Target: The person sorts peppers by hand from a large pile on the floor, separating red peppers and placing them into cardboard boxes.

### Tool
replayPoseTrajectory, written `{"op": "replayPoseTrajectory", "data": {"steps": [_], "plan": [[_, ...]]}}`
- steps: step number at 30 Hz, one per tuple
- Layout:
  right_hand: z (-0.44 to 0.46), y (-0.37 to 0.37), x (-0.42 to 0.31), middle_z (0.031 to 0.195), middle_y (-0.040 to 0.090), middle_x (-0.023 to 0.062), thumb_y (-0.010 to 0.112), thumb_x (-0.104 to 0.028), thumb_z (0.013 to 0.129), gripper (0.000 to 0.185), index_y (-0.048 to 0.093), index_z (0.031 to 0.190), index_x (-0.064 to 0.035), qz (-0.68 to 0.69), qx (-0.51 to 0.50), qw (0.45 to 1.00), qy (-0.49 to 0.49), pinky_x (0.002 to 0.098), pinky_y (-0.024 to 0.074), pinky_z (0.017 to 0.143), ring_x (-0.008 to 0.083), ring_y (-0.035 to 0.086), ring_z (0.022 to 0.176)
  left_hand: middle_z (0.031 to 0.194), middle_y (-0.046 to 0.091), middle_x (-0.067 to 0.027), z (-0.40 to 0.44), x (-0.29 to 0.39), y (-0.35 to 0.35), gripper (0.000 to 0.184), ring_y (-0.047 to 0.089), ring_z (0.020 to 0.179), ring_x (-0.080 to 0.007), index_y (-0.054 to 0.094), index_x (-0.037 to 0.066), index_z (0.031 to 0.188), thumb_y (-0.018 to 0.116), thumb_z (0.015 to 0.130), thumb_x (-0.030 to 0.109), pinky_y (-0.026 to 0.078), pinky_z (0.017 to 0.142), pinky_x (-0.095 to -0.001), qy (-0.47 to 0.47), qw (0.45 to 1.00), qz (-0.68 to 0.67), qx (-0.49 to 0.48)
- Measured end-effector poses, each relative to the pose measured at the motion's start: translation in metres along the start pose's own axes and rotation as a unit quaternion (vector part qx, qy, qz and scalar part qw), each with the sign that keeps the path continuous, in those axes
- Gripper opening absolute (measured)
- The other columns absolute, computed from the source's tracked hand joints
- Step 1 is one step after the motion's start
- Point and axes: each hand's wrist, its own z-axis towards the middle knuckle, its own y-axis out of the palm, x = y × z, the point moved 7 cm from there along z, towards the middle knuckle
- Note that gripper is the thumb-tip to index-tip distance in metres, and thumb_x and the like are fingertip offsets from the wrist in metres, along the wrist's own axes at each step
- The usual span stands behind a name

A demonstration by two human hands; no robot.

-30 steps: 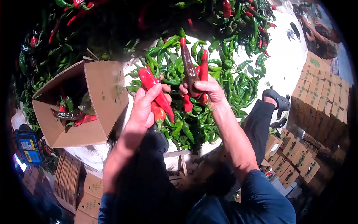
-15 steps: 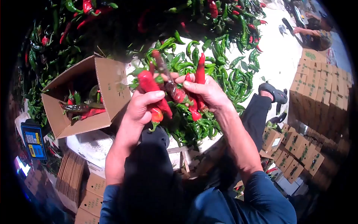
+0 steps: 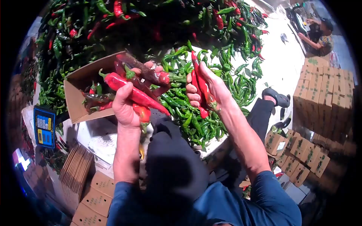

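My left hand point(image 3: 127, 107) is wrapped around several red chili peppers point(image 3: 132, 92), among them a dark, brownish-red one point(image 3: 145, 71) lying across the fingers. An orange-red pepper point(image 3: 142, 113) hangs below its palm. Some way to the right, my right hand point(image 3: 215, 88) is closed on upright red chili peppers point(image 3: 202, 84); how many is partly hidden by the fingers. Behind my left hand, a tilted open cardboard box point(image 3: 71, 100) contains red and dark green peppers. Green peppers point(image 3: 196, 128) lie in a pile below and between the hands.
A large heap of green and red peppers point(image 3: 68, 52) spans the far side. A scale display point(image 3: 44, 126) stands at left, near flattened cardboard point(image 3: 76, 169). Stacked cartons point(image 3: 320, 90) rise at right, where another person point(image 3: 322, 41) is at work.
My hands have moved apart, the left one now overlapping the box in view. The dark red pepper that was between both hands is now with the left. My view has shifted slightly.
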Motion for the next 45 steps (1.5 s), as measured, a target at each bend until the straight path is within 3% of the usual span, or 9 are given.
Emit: {"op": "replayPoseTrajectory", "data": {"steps": [4, 8, 24, 29, 31, 33, 37, 41, 45], "plan": [[0.006, 0.054, -0.007, 0.074, 0.055, 0.0037, 0.039, -0.047, 0.104, 0.049, 0.059, 0.104, -0.0022, -0.226, 0.038, 0.971, -0.068, 0.0266, 0.0446, 0.051, 0.0141, 0.053, 0.059, 0.131, 0.06, -0.0137, -0.02, 0.024, -0.032, 0.031, 0.059, 0.12, -0.029, 0.061, 0.009, 0.118, 0.054, 0.1, 0.035, 0.056, 0.086, -0.0532, -0.035, 0.997, -0.028, 0.067], [0.027, 0.134, -0.025, 0.066, 0.054, 0.0006, 0.058, -0.031, 0.099, 0.029, 0.056, 0.091, -0.0026, -0.504, 0.035, 0.824, -0.258, 0.0279, 0.0441, 0.041, 0.0095, 0.054, 0.047, 0.117, 0.067, -0.0145, -0.042, 0.05, -0.048, 0.038, 0.067, 0.104, -0.0266, 0.063, 0.008, 0.114, 0.054, 0.1, 0.042, 0.059, 0.081, -0.0449, 0.003, 0.982, 0.047, 0.181], [0.161, 0.256, 0.032, 0.08, 0.07, 0.018, 0.068, -0.047, 0.089, 0.05, 0.067, 0.098, 0.0018, -0.865, 0.015, 0.478, -0.152, 0.0408, 0.0525, 0.072, 0.033, 0.069, 0.079, 0.101, 0.069, -0.0135, -0.098, 0.158, -0.066, 0.042, 0.07, 0.087, -0.0297, 0.06, 0.006, 0.111, 0.061, 0.096, 0.046, 0.059, 0.077, -0.046, 0.128, 0.945, 0.041, 0.297], [0.153, 0.225, 0.025, 0.07, 0.063, 0.0141, 0.08, -0.035, 0.082, 0.04, 0.064, 0.093, 0.0003, -0.73, 0.014, 0.64, -0.237, 0.0375, 0.0522, 0.066, 0.0204, 0.065, 0.072, 0.102, 0.068, -0.0116, -0.1, 0.159, -0.07, 0.043, 0.069, 0.088, -0.0287, 0.059, 0.008, 0.112, 0.061, 0.096, 0.048, 0.06, 0.077, -0.0464, 0.153, 0.941, 0.036, 0.299], [0.119, 0.227, 0.056, 0.072, 0.064, 0.0152, 0.083, -0.034, 0.078, 0.043, 0.064, 0.095, 0.0006, -0.67, -0.042, 0.738, -0.066, 0.037, 0.052, 0.065, 0.0183, 0.064, 0.071, 0.108, 0.066, -0.0114, -0.099, 0.157, -0.079, 0.048, 0.067, 0.096, -0.0269, 0.057, 0.008, 0.114, 0.059, 0.095, 0.053, 0.058, 0.083, -0.0455, 0.169, 0.937, 0.046, 0.304], [0.095, 0.243, 0.075, 0.074, 0.065, 0.0143, 0.083, -0.035, 0.078, 0.046, 0.065, 0.101, 0.001, -0.768, -0.147, 0.595, -0.184, 0.038, 0.0523, 0.066, 0.0184, 0.064, 0.071, 0.11, 0.065, -0.0108, -0.096, 0.152, -0.078, 0.052, 0.065, 0.099, -0.0263, 0.056, 0.008, 0.116, 0.059, 0.094, 0.055, 0.056, 0.088, -0.0451, 0.192, 0.935, 0.06, 0.293], [0.092, 0.218, 0.081, 0.071, 0.065, 0.0081, 0.077, -0.023, 0.086, 0.031, 0.067, 0.104, 0.0016, -0.76, -0.081, 0.619, -0.181, 0.0318, 0.0508, 0.061, 0.0129, 0.06, 0.066, 0.114, 0.063, -0.0094, -0.095, 0.146, -0.063, 0.061, 0.062, 0.104, -0.0264, 0.054, 0.008, 0.12, 0.06, 0.09, 0.061, 0.052, 0.095, -0.0442, 0.214, 0.937, 0.072, 0.268], [0.085, 0.186, 0.082, 0.07, 0.065, 0.0019, 0.069, -0.015, 0.092, 0.013, 0.068, 0.094, -0.0019, -0.512, 0.003, 0.858, -0.045, 0.0237, 0.0447, 0.049, 0.0076, 0.055, 0.057, 0.118, 0.062, -0.0084, -0.093, 0.14, -0.059, 0.07, 0.061, 0.104, -0.0234, 0.052, 0.008, 0.13, 0.06, 0.087, 0.063, 0.05, 0.094, -0.0405, 0.219, 0.946, 0.099, 0.217], [0.081, 0.164, 0.081, 0.066, 0.061, 0.0057, 0.067, -0.015, 0.092, 0.012, 0.061, 0.087, -0.0058, -0.259, -0.069, 0.963, -0.031, 0.0237, 0.0411, 0.045, 0.0107, 0.054, 0.051, 0.108, 0.067, -0.006, -0.091, 0.142, -0.066, 0.057, 0.063, 0.087, -0.0189, 0.057, 0.012, 0.122, 0.059, 0.091, 0.06, 0.054, 0.075, -0.0343, 0.231, 0.934, 0.034, 0.271]]}}
